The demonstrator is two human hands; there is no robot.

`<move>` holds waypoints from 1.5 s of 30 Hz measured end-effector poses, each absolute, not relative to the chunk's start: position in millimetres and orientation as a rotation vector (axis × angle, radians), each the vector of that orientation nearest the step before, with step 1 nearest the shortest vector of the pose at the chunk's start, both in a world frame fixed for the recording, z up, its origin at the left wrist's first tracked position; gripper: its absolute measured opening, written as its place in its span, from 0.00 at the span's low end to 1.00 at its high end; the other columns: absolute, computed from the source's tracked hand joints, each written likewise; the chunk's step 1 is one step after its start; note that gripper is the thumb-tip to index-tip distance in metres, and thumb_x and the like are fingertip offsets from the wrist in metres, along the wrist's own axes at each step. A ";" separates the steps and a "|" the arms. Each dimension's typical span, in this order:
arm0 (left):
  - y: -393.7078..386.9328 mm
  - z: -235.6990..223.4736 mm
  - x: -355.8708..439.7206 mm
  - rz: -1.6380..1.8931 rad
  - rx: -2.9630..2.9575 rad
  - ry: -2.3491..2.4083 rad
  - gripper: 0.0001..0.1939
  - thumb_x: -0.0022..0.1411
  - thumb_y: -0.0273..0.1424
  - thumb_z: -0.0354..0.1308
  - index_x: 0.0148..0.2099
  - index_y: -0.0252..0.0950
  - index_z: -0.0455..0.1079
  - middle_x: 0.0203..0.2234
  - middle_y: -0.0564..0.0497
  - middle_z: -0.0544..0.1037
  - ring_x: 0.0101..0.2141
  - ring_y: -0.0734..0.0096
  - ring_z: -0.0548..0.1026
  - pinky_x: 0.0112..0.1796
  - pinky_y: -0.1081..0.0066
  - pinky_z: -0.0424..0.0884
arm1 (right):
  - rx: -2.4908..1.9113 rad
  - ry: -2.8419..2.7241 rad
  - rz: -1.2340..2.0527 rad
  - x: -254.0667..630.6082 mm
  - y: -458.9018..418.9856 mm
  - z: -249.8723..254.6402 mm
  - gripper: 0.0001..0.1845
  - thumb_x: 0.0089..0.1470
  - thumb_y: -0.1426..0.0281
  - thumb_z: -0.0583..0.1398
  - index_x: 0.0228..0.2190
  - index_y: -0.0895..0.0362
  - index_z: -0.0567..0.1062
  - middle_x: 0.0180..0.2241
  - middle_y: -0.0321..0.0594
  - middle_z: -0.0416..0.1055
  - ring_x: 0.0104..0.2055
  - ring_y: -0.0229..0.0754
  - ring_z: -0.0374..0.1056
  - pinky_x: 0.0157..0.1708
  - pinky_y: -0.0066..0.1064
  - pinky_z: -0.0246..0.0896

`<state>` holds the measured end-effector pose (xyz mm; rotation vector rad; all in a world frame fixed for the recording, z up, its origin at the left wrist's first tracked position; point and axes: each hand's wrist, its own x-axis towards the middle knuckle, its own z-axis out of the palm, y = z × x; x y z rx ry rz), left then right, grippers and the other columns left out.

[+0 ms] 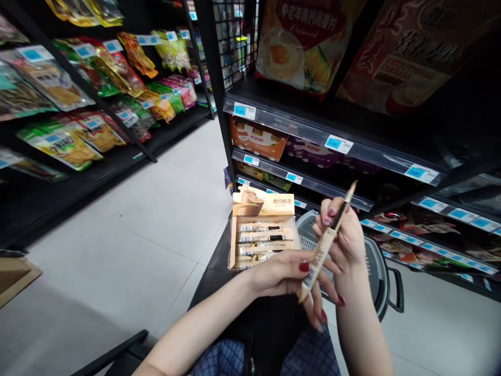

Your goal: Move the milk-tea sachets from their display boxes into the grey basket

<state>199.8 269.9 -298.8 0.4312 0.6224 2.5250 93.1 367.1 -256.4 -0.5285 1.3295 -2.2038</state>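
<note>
A slim beige stick sachet of milk tea (321,250) is held at a slant in front of me, its lower end toward me. My left hand (284,274) grips that lower part, thumb on top and the other fingers spread behind it. Around the upper part, near a dark band, the fingers of my right hand (346,235) are pinched. An opened display box (263,204) with its printed flap raised rests on my lap, left of the hands. Several like sachets (264,236) lie stacked in it.
Behind my right arm a grey plastic basket (378,271) with a black handle stands on the tiled floor (144,245). Shelves of oatmeal bags (301,52) and boxed drinks (256,138) rise close in front. Snack shelves (78,162) line the left; a cardboard box (15,277) is lower left.
</note>
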 end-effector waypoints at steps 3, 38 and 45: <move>274.1 -295.5 202.5 2.516 0.327 0.732 0.24 0.51 0.37 0.66 0.45 0.30 0.64 0.30 0.43 0.77 0.20 0.67 0.76 0.24 0.69 0.73 | -0.571 0.932 -2.205 93.7 367.6 -258.1 0.15 0.49 0.65 0.64 0.22 0.54 0.62 0.17 0.26 0.51 0.14 0.29 0.37 0.12 0.22 0.36; 211.5 -269.0 211.3 3.026 -0.165 1.949 0.11 0.64 0.35 0.53 0.47 0.38 0.60 0.28 0.55 0.70 0.19 0.81 0.68 0.18 0.79 0.69 | -1.685 2.612 0.064 85.2 353.1 -328.9 0.08 0.52 0.75 0.55 0.30 0.60 0.75 0.32 0.51 0.73 0.44 0.54 0.57 0.38 0.42 0.46; 189.3 -268.2 217.8 2.810 -0.369 2.583 0.33 0.62 0.28 0.55 0.62 0.56 0.43 0.48 0.52 0.69 0.20 0.85 0.68 0.22 0.78 0.70 | -1.852 2.506 0.263 91.4 343.4 -342.2 0.11 0.52 0.80 0.53 0.30 0.62 0.75 0.26 0.52 0.73 0.41 0.53 0.59 0.39 0.43 0.45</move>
